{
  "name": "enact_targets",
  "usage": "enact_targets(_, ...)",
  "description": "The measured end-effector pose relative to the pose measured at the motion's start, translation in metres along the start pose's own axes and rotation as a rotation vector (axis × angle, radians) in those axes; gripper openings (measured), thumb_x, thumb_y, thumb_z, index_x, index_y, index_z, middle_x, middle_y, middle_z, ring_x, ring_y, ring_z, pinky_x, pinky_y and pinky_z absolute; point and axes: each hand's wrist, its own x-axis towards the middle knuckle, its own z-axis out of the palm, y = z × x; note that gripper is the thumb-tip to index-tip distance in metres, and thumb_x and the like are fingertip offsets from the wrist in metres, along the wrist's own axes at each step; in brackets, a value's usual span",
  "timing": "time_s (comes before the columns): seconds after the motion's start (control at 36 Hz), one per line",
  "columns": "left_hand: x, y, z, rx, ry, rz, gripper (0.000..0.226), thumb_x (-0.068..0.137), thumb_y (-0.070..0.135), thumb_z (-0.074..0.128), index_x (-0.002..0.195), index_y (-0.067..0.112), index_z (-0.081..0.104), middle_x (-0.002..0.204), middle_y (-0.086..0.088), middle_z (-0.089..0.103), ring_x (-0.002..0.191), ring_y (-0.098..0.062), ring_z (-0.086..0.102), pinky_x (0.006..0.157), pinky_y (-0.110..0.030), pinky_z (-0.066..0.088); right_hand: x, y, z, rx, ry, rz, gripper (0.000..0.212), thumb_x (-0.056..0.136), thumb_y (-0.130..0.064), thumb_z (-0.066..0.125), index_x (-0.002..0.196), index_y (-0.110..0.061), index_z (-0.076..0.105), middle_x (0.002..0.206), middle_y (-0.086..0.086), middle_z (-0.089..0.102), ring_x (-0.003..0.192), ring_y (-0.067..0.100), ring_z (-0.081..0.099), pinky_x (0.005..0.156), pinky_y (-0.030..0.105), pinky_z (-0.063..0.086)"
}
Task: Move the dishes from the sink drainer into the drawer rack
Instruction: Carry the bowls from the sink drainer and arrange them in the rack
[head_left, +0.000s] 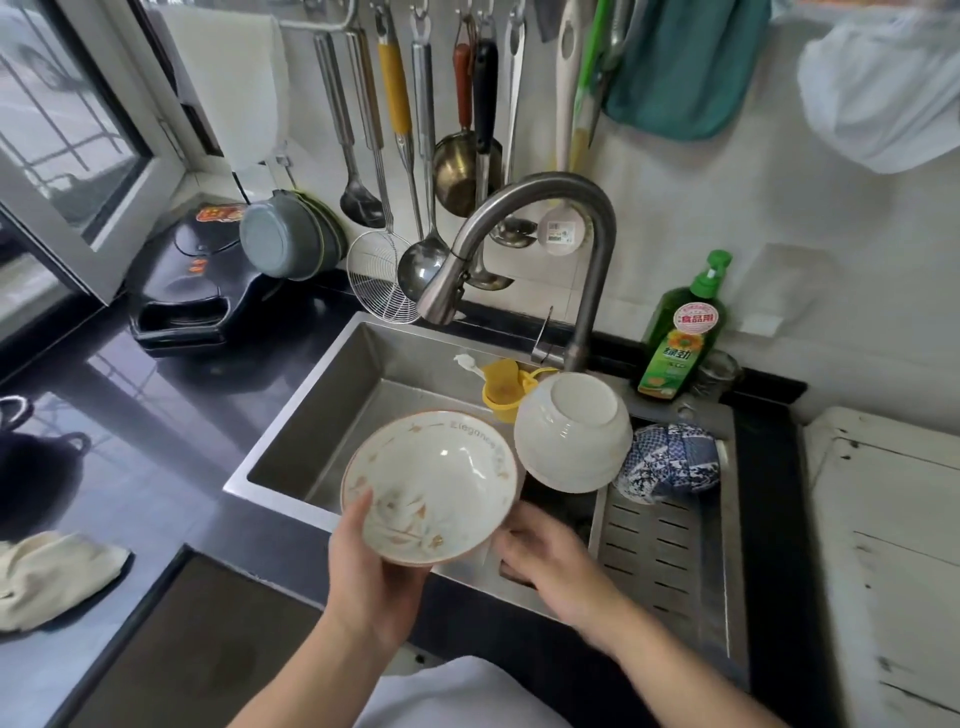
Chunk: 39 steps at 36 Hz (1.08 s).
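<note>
My left hand (371, 577) grips a white bowl (431, 483) with a brown rim and a faint orange pattern, thumb inside the rim, and holds it tilted over the sink's front edge. My right hand (545, 558) hovers just right of that bowl with relaxed fingers and holds nothing. A plain white bowl (571, 431) lies upside down and tilted at the far left of the steel drainer (654, 551). Blue-and-white patterned bowls (670, 462) lie upside down behind it on the drainer. The drawer rack is out of view.
The steel sink (332, 415) holds a yellow cup (501, 389) at its back. A curved faucet (545, 249) arches over it, with a green soap bottle (680, 338) to the right. Utensils (415, 156) hang on the wall. A cloth (47, 577) lies on the dark counter at left.
</note>
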Motion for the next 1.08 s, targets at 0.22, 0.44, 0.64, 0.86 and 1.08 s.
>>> enact_targets(0.22,-0.002,0.005,-0.015,-0.098,0.058,0.037,0.041,0.104,0.039,0.04,0.139,0.033,0.059,0.138,-0.01,0.064,0.128,-0.039,0.059,0.106,-0.07,0.04,0.074,0.003,-0.108,-1.38,0.351,-0.158,0.087,0.091,-0.032,0.073,0.159,-0.013,0.023,0.163,0.009,0.02,0.151,0.032,0.02,0.117,0.048,0.039)
enact_targets(0.44,-0.006,0.005,-0.015,-0.089,0.116,0.025,0.038,0.104,0.039,0.043,0.138,0.032,0.06,0.134,-0.013,0.065,0.124,-0.041,0.061,0.105,-0.07,0.042,0.098,0.015,-0.132,-1.726,0.205,-0.244,0.101,0.075,-0.032,0.085,0.154,-0.003,0.03,0.148,0.016,0.043,0.136,0.034,0.04,0.115,0.047,0.04)
enact_targets(0.64,-0.006,0.005,-0.014,-0.109,0.115,0.023,0.038,0.102,0.031,0.046,0.136,0.029,0.061,0.134,-0.016,0.065,0.122,-0.043,0.061,0.104,-0.072,0.041,0.096,0.015,-0.134,-1.721,0.196,-0.301,0.092,0.073,-0.033,0.087,0.148,-0.003,0.042,0.141,0.013,0.052,0.129,0.031,0.049,0.109,0.044,0.047)
enact_targets(0.86,-0.006,0.002,-0.008,-0.093,0.089,0.028,0.039,0.099,0.026,0.049,0.135,0.028,0.061,0.131,-0.015,0.066,0.121,-0.04,0.062,0.107,-0.067,0.042,0.09,0.016,-0.134,-1.713,0.229,-0.33,0.085,0.076,-0.034,0.084,0.145,-0.003,0.045,0.133,0.013,0.054,0.123,0.03,0.051,0.101,0.043,0.052)
enact_targets(1.08,-0.009,0.001,-0.005,-0.047,0.081,0.008,0.04,0.099,0.026,0.048,0.137,0.029,0.059,0.131,-0.015,0.066,0.121,-0.04,0.062,0.106,-0.063,0.045,0.084,0.019,-0.138,-1.609,0.323,-0.4,0.086,0.072,-0.028,0.086,0.142,-0.002,0.044,0.125,0.013,0.052,0.117,0.031,0.05,0.096,0.046,0.056)
